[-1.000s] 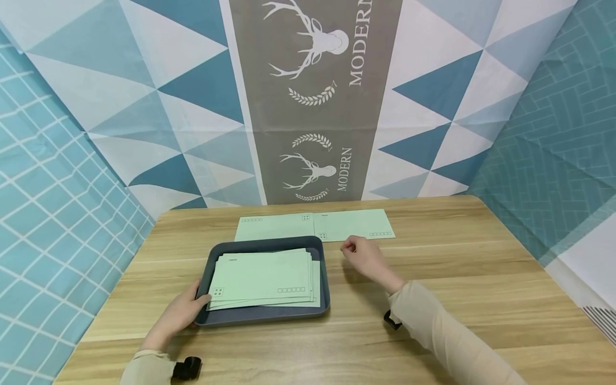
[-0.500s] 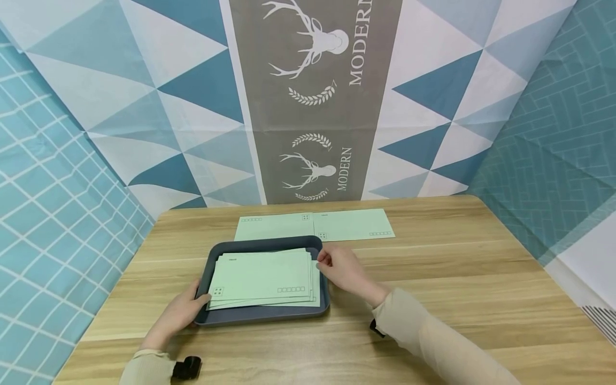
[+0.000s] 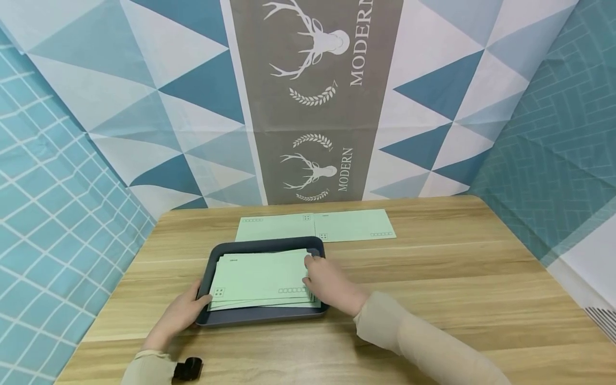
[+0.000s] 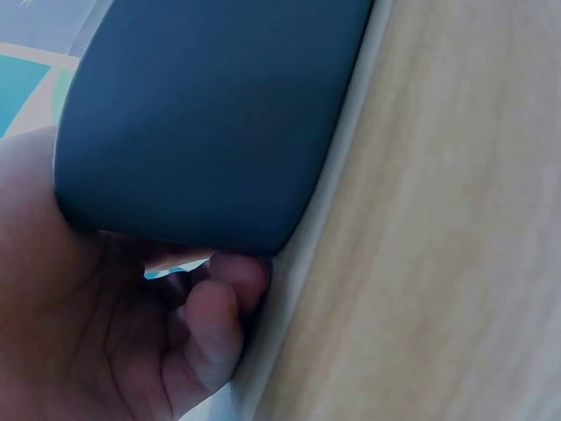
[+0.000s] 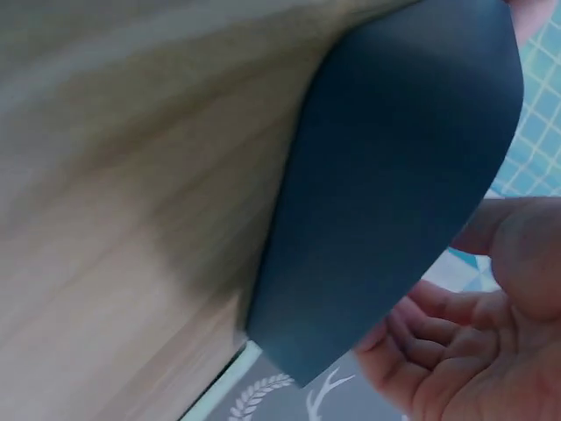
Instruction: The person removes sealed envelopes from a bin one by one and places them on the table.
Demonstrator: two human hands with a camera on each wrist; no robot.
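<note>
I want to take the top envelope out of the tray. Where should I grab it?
Grab the top envelope by its right short edge, coming from the right. That edge lies just inside the tray's low rim, beside the right hand. The left hand grips the tray's left corner.

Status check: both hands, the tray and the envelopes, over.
Left hand grips the tray at its near-left corner. Right hand sits on the right end of the envelope stack, grip unclear. Two envelopes lie flat behind the tray. Nothing blocking.
</note>
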